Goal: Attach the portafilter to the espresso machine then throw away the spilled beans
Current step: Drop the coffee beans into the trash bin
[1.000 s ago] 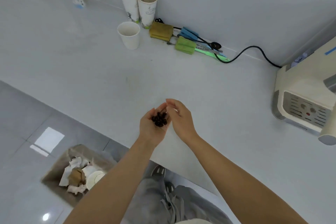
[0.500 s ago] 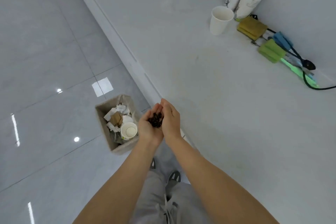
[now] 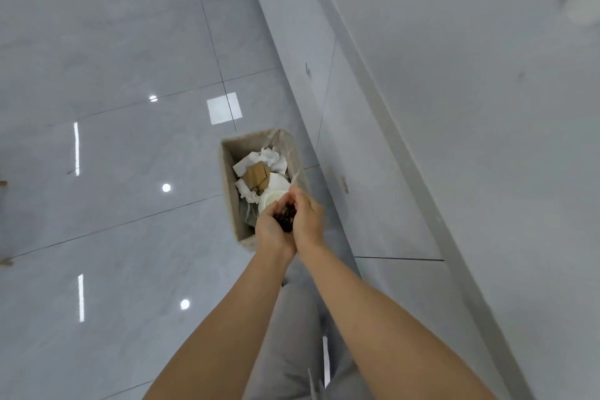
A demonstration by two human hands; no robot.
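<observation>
A small heap of dark coffee beans [image 3: 285, 217] sits in the hollow between two cupped hands at the centre of the frame, directly above the near end of a waste bin [image 3: 229, 192] on the floor. The left hand [image 3: 271, 231] lies palm up as a scoop under the beans; the right hand [image 3: 310, 221] curves against it as a wall, neither clenched nor flat. Beans like these look light, hard and loose, apt to roll and bounce, so they are best carried in a closed cup of palms, not pinched, and tipped out low. The bin already holds crumpled paper [image 3: 269, 158], a scrap of cardboard [image 3: 256, 174] and a paper cup [image 3: 271, 200]. To the right, the worktop [image 3: 487, 107] runs diagonally; glossy floor [image 3: 113, 75] fills the left.
</observation>
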